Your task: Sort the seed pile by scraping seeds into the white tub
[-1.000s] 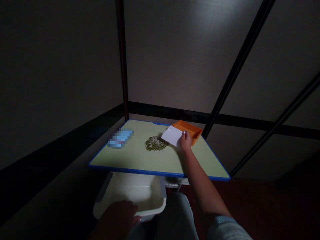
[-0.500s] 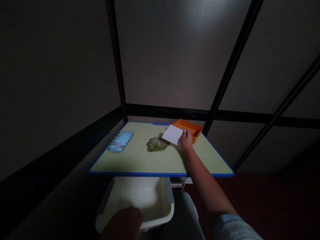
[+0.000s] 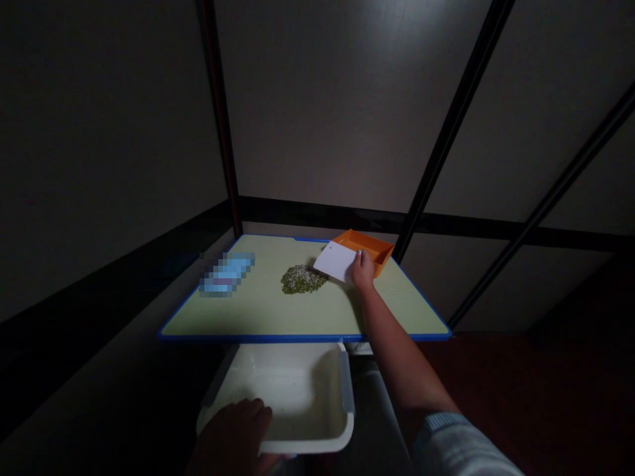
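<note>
Your right hand point(image 3: 362, 272) pinches the lower right corner of a white plastic scraper point(image 3: 335, 261), which stands tilted just beside the right side of a low pile of green and pale seeds point(image 3: 302, 279). The pile lies near the middle of the pale green bench point(image 3: 258, 311), whose edges are trimmed in blue. Your right arm point(image 3: 401, 350) reaches up and across the near edge, with the wrist bent and the light striped sleeve point(image 3: 461, 446) at the bottom of the view.

Your hands are well apart. Your left hand point(image 3: 231, 430) is below the bench at the near rim of a white plastic tub point(image 3: 297, 396), but the light is too poor there to tell whether it grips the rim or only rests on it. The tub sits just under the bench's near edge.

An orange tray point(image 3: 367, 241) sits at the far edge, right behind the scraper and partly hidden by it, so that side is tight. To the left of the pile, you have open board before a pixelated blue packet point(image 3: 227, 274). Dark walls with black strips point(image 3: 377, 221) close off the far side.
</note>
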A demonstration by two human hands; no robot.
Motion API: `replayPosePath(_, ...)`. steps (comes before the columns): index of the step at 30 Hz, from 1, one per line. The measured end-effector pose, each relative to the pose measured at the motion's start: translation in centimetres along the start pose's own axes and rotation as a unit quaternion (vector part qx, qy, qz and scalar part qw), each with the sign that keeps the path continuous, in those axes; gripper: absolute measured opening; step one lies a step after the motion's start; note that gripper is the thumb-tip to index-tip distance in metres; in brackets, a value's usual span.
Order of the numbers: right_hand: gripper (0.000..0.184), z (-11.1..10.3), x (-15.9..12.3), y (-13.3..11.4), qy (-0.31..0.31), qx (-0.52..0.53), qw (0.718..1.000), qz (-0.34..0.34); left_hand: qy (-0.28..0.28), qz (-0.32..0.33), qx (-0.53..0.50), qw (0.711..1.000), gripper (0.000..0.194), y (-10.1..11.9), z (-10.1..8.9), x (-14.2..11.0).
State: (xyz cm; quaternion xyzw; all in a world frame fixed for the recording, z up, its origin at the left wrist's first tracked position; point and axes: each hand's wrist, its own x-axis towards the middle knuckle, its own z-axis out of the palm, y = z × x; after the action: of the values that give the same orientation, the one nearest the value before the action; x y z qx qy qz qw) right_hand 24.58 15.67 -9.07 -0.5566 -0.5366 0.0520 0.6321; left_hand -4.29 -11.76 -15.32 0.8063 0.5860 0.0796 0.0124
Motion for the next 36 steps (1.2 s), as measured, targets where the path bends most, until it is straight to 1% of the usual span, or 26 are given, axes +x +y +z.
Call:
replayPosePath(2, 0.029, 0.0, 0.0, -0.1, -0.005, 0.005, 1.0, -0.001, -0.04, -0.003, 0.018, 0.999, 0.029, 0.4, -0.4, 0.5)
replayPosePath(4, 0.028, 0.0, 0.0, -0.2, -0.008, 0.011, 1.0, 0.0, -0.065, -0.011, 0.035, 0.997, 0.026, 0.9, -1.0, 0.9)
replayPosePath(8, 0.024, -0.1, -0.1, -0.6, -0.01, 0.017, 1.0, 0.003, -0.096, -0.003, 0.053, 0.994, 0.023, 2.0, -2.5, 1.5)
replayPosePath(12, 0.022, -0.2, -0.2, -0.9, -0.017, 0.016, 1.0, 0.005, -0.108, 0.001, 0.064, 0.992, 0.026, 2.4, -3.0, 1.4)
replayPosePath(18, 0.021, -0.3, -0.3, -0.9, -0.027, 0.006, 1.0, 0.004, -0.11, -0.007, 0.048, 0.993, 0.03, 2.5, -2.7, 0.8)
replayPosePath(23, 0.022, -0.4, -0.3, -0.5, -0.039, -0.011, 0.999, 0.005, -0.113, -0.014, -0.033, 0.993, 0.035, 1.8, -2.8, 0.7)
replayPosePath(25, 0.023, -0.5, -0.3, -0.4, -0.043, -0.018, 0.999, 0.0, -0.097, -0.019, -0.083, 0.992, 0.036, 1.0, -3.1, 0.6)
replayPosePath(26, 0.024, -0.5, -0.3, -0.3, -0.045, -0.021, 0.999, -0.003, -0.079, -0.029, -0.108, 0.991, 0.037, 0.6, -3.3, 0.6)
replayPosePath(28, 0.024, -0.5, -0.3, -0.2, -0.046, -0.023, 0.999, -0.009, -0.005, -0.079, -0.165, 0.983, 0.043, -0.5, -3.8, 0.7)
replayPosePath(30, 0.023, -0.6, -0.4, -0.2, -0.048, -0.022, 0.999, -0.012, 0.059, -0.149, -0.177, 0.971, 0.052, -1.9, -4.2, 1.0)
replayPosePath(32, 0.023, -0.6, -0.4, -0.2, -0.048, -0.023, 0.998, -0.014, 0.097, -0.236, -0.183, 0.949, 0.06, -3.6, -4.4, 1.5)
replayPosePath(33, 0.022, -0.7, -0.4, -0.2, -0.048, -0.024, 0.998, -0.015, 0.099, -0.272, -0.19, 0.938, 0.064, -4.4, -4.4, 1.7)
replayPosePath(34, 0.022, -0.7, -0.4, -0.3, -0.048, -0.025, 0.998, -0.015, 0.085, -0.3, -0.203, 0.928, 0.068, -5.3, -4.3, 1.9)
replayPosePath(36, 0.022, -0.8, -0.4, -0.3, -0.047, -0.026, 0.999, -0.013, 0.037, -0.331, -0.236, 0.913, 0.069, -6.7, -3.8, 2.0)
